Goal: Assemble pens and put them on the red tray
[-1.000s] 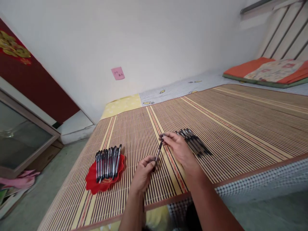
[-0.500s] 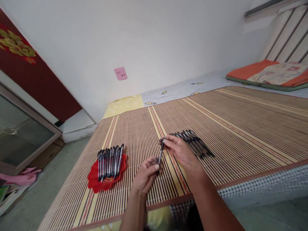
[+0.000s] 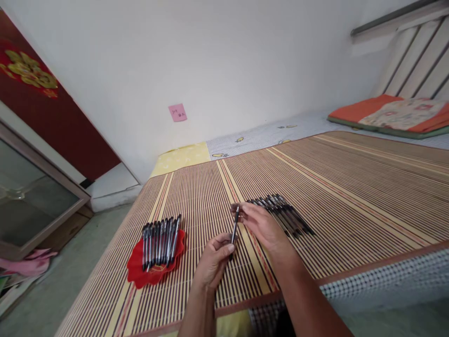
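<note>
Between the two sets of fingertips, just on the person's side of the loose pens (image 3: 282, 215), a single black pen (image 3: 234, 231) stands steeply tilted. The left hand (image 3: 213, 262) has its thumb and forefinger closed on the lower barrel; the right hand (image 3: 261, 224) has its fingertips pinched on the top end, near the cap or clip. Both grips are shut on this one pen, which is clear of the bamboo mat (image 3: 351, 187) and touches nothing else.

Compared with a second ago the pen has hardly moved in the fingers. It stands a little more upright now, the right hand seems to have opened slightly behind its pinch, and the whole scene sits lower as the head has shifted. My reading is that the work on this pen, seemingly at its upper end, is still going on and that it has not yet been set down.

Left of the loose pens and well apart from them, past the held pen, a red dish (image 3: 135, 271) holds a neat row of pens (image 3: 160, 238) lying side by side. Beyond the loose pens, at the far end of the mat, lies a folded orange cushion (image 3: 393, 110).
</note>
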A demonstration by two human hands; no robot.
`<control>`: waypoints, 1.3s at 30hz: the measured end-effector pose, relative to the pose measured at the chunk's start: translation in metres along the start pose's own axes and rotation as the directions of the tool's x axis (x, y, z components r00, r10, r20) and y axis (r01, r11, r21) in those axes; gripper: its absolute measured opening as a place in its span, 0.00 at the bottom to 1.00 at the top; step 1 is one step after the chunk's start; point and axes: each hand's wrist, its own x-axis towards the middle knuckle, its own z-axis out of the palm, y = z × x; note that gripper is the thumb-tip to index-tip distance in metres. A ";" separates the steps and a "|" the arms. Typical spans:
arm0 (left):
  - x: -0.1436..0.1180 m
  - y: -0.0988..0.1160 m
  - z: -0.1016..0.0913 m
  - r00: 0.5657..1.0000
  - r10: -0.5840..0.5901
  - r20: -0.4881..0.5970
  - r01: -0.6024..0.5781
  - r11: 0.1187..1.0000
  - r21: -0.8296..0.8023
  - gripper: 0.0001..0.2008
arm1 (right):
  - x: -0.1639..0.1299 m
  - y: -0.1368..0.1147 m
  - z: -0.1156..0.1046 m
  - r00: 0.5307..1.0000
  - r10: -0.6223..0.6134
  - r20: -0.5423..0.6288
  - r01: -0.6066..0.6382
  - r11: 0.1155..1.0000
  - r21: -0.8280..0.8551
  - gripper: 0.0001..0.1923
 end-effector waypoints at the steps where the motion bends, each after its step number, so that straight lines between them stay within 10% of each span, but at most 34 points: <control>1: 0.000 0.000 0.000 1.000 -0.001 0.001 0.001 1.000 0.004 0.17 | 0.000 0.000 0.001 1.000 0.004 -0.006 -0.004 1.000 -0.010 0.13; 39: 0.002 -0.009 -0.001 1.000 0.022 0.008 -0.022 0.998 0.053 0.17 | 0.002 0.000 -0.002 0.998 0.047 -0.028 -0.048 0.998 -0.035 0.14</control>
